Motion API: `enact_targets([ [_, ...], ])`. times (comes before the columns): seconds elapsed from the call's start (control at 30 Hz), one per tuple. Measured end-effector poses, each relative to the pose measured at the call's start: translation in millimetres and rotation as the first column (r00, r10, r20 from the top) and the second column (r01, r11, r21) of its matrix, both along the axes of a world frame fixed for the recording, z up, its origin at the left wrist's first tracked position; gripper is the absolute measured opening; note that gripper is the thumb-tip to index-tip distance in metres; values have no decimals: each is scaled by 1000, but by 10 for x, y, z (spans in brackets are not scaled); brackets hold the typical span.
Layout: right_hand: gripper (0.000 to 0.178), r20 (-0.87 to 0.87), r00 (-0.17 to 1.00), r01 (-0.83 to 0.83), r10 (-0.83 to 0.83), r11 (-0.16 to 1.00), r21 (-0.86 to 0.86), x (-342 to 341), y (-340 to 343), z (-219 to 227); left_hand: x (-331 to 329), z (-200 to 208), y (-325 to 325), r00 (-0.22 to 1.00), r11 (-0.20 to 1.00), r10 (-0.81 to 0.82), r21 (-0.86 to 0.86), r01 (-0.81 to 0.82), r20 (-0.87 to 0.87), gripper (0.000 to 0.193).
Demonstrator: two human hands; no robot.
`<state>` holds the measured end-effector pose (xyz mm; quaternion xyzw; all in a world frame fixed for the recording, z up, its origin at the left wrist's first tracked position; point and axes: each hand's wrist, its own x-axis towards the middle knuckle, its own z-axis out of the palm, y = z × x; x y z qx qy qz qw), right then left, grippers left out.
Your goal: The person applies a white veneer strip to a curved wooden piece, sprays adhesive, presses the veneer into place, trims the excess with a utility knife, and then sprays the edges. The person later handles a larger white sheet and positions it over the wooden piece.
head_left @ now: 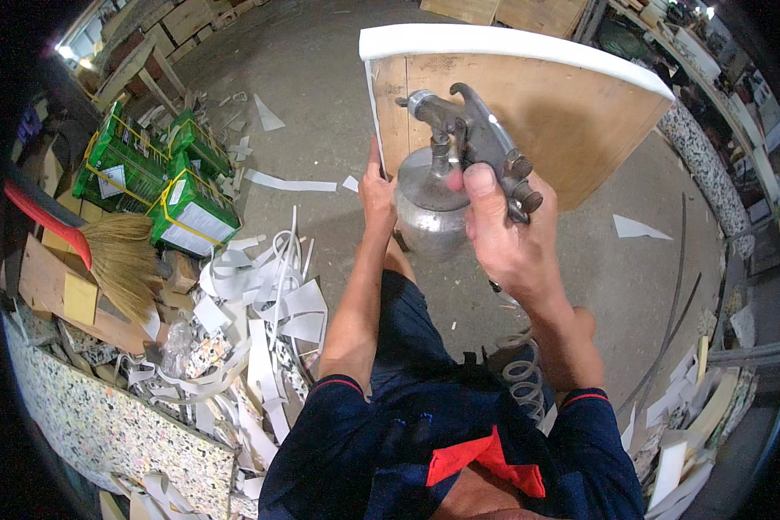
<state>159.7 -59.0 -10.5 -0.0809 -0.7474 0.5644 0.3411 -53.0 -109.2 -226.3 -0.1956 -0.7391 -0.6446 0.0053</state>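
My right hand [520,225] is closed round the handle of a metal spray gun [478,130], its thumb along the back of the body. Under the nozzle hangs a silver paint cup [431,204]. Just beyond the gun a wooden panel [537,121] stands tilted, with white foam [511,45] along its top edge and a thin white strip down its left side. My left hand [378,198] grips the panel's left edge, some of its fingers hidden. A coiled air hose [522,377] hangs below my right forearm.
White foam offcuts [260,347] are heaped at the left, beside a straw broom [117,260] and strapped green boxes [160,173]. A speckled foam sheet [121,416] lies at the lower left. More scraps [685,442] and dark cables [667,321] lie at the right.
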Motion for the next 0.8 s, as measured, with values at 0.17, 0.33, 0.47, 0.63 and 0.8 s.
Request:
enact_targets([
  [0.17, 32, -7, 998, 57, -57, 994, 92, 116, 27, 44, 113, 184, 8, 997, 997, 60, -48, -58, 42, 85],
  [0.33, 33, 64, 997, -45, 42, 998, 34, 175, 42, 107, 128, 194, -11, 997, 1000, 3, 3, -4, 77, 84],
  [0.47, 34, 64, 994, -83, 84, 996, -21, 105, 50, 112, 36, 58, 14, 984, 992, -48, 122, 28, 170, 83],
  [0.63, 37, -12, 998, -58, 58, 997, -60, 104, 115, 114, 55, 104, 3, 989, 997, -8, 76, -4, 150, 81],
  [0.8, 38, 30, 999, 35, -32, 994, -107, 316, 330, 143, 272, 340, -6, 997, 990, 81, -111, -82, -16, 77],
])
